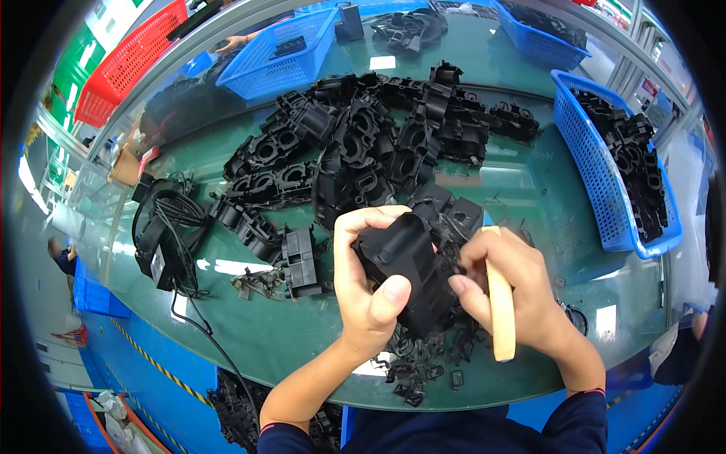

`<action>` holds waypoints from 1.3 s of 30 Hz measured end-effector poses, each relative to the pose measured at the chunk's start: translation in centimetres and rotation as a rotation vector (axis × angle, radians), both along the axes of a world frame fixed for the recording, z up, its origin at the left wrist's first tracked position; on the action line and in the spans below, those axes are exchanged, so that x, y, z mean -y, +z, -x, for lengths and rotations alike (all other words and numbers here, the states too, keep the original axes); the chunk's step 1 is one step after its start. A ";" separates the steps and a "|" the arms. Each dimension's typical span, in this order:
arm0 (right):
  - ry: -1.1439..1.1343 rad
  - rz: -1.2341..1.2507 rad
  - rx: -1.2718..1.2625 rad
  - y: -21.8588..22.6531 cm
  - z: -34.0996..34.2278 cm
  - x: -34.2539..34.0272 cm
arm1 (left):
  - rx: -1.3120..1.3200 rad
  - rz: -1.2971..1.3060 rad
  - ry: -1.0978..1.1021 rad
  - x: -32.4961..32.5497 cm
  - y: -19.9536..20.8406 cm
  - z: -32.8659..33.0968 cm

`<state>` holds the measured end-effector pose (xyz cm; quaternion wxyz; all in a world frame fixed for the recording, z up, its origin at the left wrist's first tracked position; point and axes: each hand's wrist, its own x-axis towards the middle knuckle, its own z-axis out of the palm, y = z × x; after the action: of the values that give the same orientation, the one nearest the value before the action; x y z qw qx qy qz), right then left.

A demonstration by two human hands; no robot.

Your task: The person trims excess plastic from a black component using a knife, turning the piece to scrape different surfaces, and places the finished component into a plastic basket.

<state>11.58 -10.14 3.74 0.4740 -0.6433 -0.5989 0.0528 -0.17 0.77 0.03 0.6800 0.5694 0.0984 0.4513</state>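
Our left hand (370,280) grips the black part (408,268), fingers closed, steadying it; our right hand (507,291) clasps a tan tool (501,310) against its edge, above scraps (412,367).

Both hands, the left hand (368,284) and the right hand (505,291), are bare, with no gloves, rings or watch. The forearms are uncovered too. Dark navy sleeves (578,424) are pushed up toward the elbows, each cuff edged with a thin reddish trim.
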 end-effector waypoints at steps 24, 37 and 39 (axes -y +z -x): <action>0.250 -0.103 0.380 -3.1 -0.4 -0.4 | -0.016 0.064 0.214 0.3 0.1 -0.2; 0.021 -0.099 0.273 -2.1 0.3 -0.7 | -0.070 0.480 0.153 -0.1 0.6 0.4; -0.006 -0.086 0.252 -2.8 0.7 -0.7 | 0.029 0.552 0.107 0.2 1.0 0.4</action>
<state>10.87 -9.46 0.97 0.4223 -0.6256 -0.6535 -0.0559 -0.61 0.59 0.99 0.7858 0.3502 0.2379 0.4508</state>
